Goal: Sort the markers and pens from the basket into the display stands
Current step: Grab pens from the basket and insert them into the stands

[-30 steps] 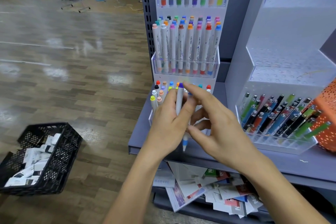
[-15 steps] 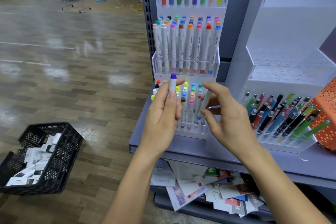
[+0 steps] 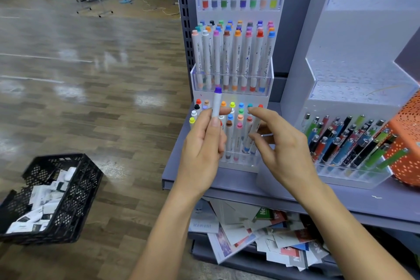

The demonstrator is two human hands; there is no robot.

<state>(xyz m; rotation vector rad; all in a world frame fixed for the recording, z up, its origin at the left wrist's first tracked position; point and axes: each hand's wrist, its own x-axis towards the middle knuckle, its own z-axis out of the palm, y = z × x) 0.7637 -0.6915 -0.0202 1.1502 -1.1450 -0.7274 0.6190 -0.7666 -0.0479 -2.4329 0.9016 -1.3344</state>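
1. Grey metal shelving (image 3: pixel 227 185) runs across the right half of the view, with glossy wood-plank floor (image 3: pixel 91 98) to its left.
2. Nearest, on the lower shelf under the two forearms, lies a loose heap of printed cards and booklets (image 3: pixel 250 234).
3. On the floor at the left sits a black lattice crate (image 3: pixel 75 191) holding white packets.
4. Above the shelf edge, the left hand (image 3: pixel 202 143) grips a white marker with a purple cap (image 3: pixel 216 104). Its fingers are curled round the barrel with the thumb pressed along it, and the marker is upright, cap up, in front of the stand's lowest tier.
5. The right hand (image 3: pixel 284 150) hovers just beside it with fingers apart and gently bent. A leaning white marker with a blue lower end (image 3: pixel 251 136) shows between its forefinger and thumb, but I cannot tell whether they pinch it.
6. Behind both hands stands the clear tiered marker stand (image 3: pixel 269 79). Its bottom tier is partly filled, its middle tier is packed with coloured caps, and its top tier holds a single row.
7. To the right, a stepped acrylic pen stand (image 3: pixel 354 176) holds slanted pens in its lowest row only.
8. An orange perforated basket (image 3: pixel 406 143) touches that stand at the right edge.
9. Furthest off, metal-framed furniture stands at the back of the room.
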